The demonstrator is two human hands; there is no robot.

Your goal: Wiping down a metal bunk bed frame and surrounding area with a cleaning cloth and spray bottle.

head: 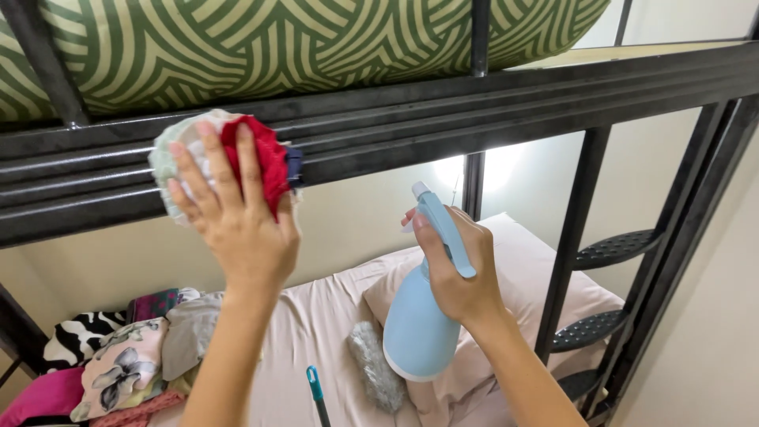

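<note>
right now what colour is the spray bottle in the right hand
Pale blue, body and trigger alike, with a white nozzle tip: the spray bottle in the right hand, seen in the head view.

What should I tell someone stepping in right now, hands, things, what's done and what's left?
Left hand: presses a bunched red and white cloth flat against the black rail of the top bunk.
Right hand: holds a light blue spray bottle upright, nozzle toward the rail.
Below: a grey duster and a teal-tipped handle lie on the pink lower bed; folded clothes lie at its left.
Done: cannot tell how much rail is wiped.
Left: likely the rest of the rail.
</note>
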